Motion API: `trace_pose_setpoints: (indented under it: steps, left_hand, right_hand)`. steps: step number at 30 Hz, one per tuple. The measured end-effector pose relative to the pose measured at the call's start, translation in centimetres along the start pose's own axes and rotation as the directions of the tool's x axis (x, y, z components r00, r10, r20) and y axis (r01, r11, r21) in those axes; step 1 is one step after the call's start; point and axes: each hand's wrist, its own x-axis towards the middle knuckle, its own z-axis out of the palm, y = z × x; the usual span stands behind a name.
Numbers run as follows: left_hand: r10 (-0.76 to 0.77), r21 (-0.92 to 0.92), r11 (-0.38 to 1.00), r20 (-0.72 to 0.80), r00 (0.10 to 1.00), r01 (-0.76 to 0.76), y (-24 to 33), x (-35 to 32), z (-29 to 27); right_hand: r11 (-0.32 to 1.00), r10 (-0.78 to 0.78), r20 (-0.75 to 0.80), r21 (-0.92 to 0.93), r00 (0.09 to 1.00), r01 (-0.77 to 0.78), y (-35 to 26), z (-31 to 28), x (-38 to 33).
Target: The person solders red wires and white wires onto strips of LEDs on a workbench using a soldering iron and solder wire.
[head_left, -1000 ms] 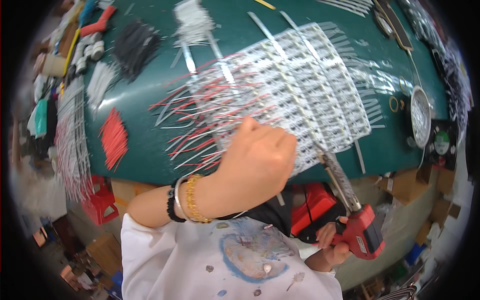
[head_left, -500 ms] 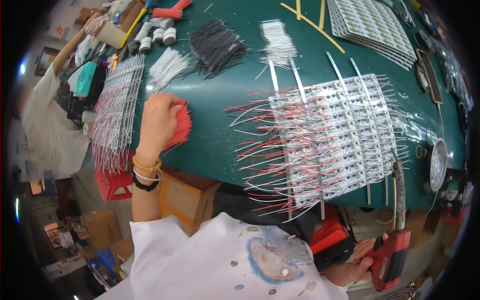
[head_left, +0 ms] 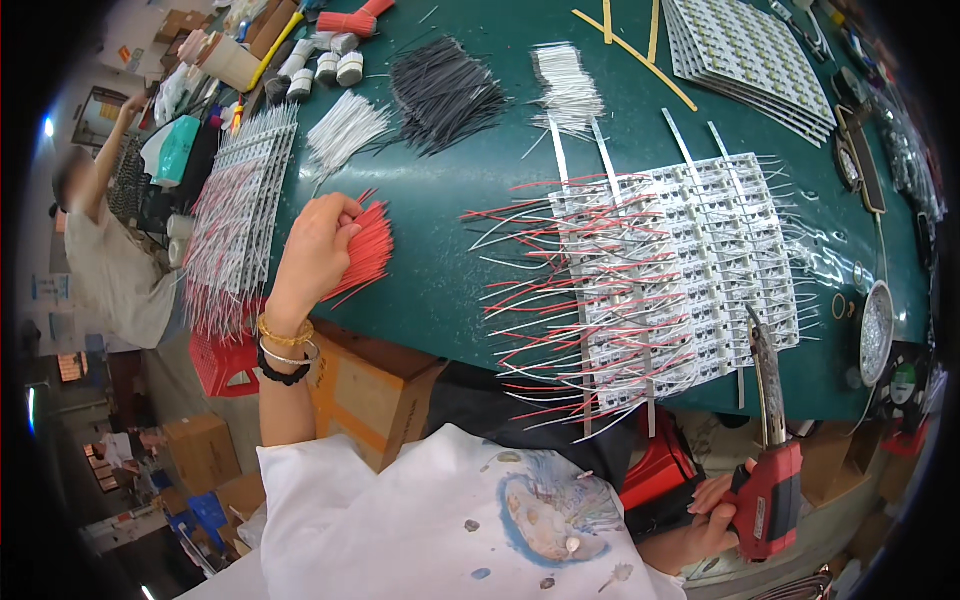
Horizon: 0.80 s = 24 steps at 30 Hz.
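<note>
Nearest, the right hand (head_left: 715,510) is clenched around the red grip of a soldering gun (head_left: 767,470), tip raised toward the wired LED panel (head_left: 680,275) on the green table (head_left: 450,270). Farther left, the left hand (head_left: 315,250) pinches the bundle of red wires (head_left: 365,250) lying on the table. Beyond lie black wires (head_left: 440,90) and white wires (head_left: 345,125).

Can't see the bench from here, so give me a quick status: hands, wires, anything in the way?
Left hand on the red wire bundle, fingers curled. Right hand grips the red soldering gun below the table edge. Wired LED board lies untouched between them.
</note>
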Motion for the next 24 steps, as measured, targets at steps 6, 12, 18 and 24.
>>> trace_pose_setpoints:
  steps: [6, 12, 18, 24]
  left_hand:
    - [0.070, 0.133, 0.990, -0.154, 0.986, -0.049, 0.2, -0.1, 0.0]
    - [0.025, 0.102, 0.995, -0.289, 0.957, 0.005, 4.4, 0.3, -1.1]
    - [-0.013, -0.774, 0.611, 0.202, 0.979, 0.168, 13.7, -1.2, 1.3]
    - [0.391, -0.584, 0.759, 0.055, 0.919, -0.288, 22.3, -2.7, 6.6]
  right_hand:
    - [0.999, 0.038, 0.004, 0.013, 0.999, -0.038, 0.0, 1.0, 0.5]
    - [0.996, 0.086, -0.027, -0.001, 0.996, -0.086, -0.1, 1.4, 1.2]
    - [0.988, 0.133, -0.007, 0.076, 0.991, -0.132, -0.7, 1.4, 1.0]
    - [0.983, 0.174, 0.050, 0.043, 0.983, -0.176, -1.9, 0.4, 0.2]
